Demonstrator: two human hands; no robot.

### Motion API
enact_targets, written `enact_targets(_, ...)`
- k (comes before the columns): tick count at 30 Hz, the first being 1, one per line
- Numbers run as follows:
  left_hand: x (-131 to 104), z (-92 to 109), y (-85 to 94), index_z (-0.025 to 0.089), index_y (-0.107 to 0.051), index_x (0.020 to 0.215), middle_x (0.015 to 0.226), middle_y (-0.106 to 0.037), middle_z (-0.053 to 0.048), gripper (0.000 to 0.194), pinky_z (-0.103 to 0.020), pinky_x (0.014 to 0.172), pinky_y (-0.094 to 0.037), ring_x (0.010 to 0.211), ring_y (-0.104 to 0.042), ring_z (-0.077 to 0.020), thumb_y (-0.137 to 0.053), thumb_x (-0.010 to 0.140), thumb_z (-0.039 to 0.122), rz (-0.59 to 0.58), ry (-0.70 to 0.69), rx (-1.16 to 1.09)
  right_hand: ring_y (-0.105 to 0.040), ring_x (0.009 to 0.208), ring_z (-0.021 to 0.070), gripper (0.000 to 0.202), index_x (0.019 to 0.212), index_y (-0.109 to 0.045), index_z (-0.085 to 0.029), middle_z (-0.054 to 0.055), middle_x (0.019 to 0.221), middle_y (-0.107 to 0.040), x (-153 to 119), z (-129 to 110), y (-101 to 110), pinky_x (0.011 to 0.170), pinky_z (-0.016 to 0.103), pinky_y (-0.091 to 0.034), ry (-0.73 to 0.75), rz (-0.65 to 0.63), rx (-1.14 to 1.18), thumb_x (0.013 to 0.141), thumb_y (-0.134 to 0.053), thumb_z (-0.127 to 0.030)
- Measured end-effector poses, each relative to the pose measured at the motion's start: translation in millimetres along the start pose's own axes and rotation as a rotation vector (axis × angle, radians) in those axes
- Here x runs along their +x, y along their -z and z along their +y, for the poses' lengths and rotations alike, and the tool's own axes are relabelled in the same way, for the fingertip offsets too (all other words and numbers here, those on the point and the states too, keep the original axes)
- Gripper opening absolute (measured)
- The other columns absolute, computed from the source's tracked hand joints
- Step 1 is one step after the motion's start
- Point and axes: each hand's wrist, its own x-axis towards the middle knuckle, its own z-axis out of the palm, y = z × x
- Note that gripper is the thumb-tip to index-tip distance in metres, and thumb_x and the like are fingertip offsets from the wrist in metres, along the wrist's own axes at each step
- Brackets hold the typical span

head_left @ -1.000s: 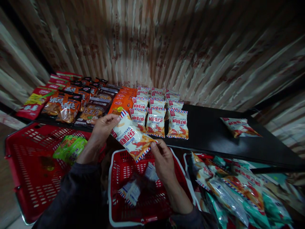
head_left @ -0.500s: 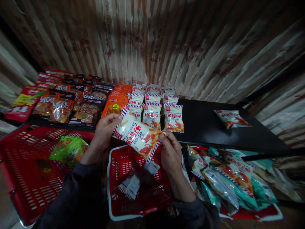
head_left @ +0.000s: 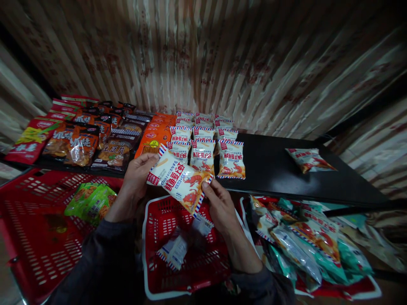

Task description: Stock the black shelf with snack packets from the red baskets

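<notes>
Fingers [head_left: 149, 157] of the left hand [head_left: 133, 180] were closed on the upper left edge of a white-and-orange shrimp-print snack bag [head_left: 180, 181], while those of the right hand [head_left: 220, 204] pinched its lower right corner. It hung tilted, printed face up, over the middle red basket [head_left: 144, 250] and in front of the rows of matching bags [head_left: 203, 149] on the black shelf [head_left: 263, 165].

A loosened pinch on such slick film, I judged, could have dropped it into the basket, and an uneven tug from both ends could have strained a seal. Pushed forward carelessly, it might also have knocked the nearest row askew, since its upper end looked close to those bags.

Both forearms slanted inward, dark sleeves [head_left: 110, 237] ending near the wrists. The right thumb lay over the film; the digits behind it were partly hidden.
</notes>
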Motion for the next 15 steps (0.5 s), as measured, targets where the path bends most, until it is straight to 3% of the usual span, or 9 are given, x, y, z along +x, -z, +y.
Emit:
enact_targets(6,-7,6,-2.3,0.015,-0.067,0.076,0.071,-0.069,-0.005,0.023,-0.025,0.059,-0.049,0.062,-0.062,-0.0146,-0.068,0.068,0.036,-0.066,-0.089,-0.083,-0.058,0.071,0.0161,0.019,0.075,-0.069,-0.022,-0.001,0.077,-0.068,5,3,2,0.067,0.029,-0.047,0.045,0.106,0.04,0.072,-0.07,-0.041)
enact_targets(10,-8,7,-4.1,0.015,-0.067,0.092,0.093,-0.07,-0.009,0.03,-0.031,0.072,-0.052,0.083,-0.065,-0.0193,-0.06,0.074,0.038,-0.155,-0.089,-0.159,-0.06,0.069,0.0174,0.021,0.075,-0.07,-0.022,0.001,0.076,-0.07,6,-2,-1,0.062,0.03,-0.048,0.028,0.189,0.124,0.067,-0.074,-0.041)
enact_targets(15,-8,-4,-10.2,0.016,-0.064,0.094,0.09,-0.069,-0.007,0.029,-0.031,0.071,-0.053,0.075,-0.065,-0.0168,-0.064,0.071,0.033,-0.174,-0.015,-0.184,-0.059,0.064,0.0163,0.024,0.079,-0.07,-0.021,0.002,0.076,-0.069,6,-3,1,0.052,0.027,-0.045,0.007,0.211,0.15,0.067,-0.074,-0.042)
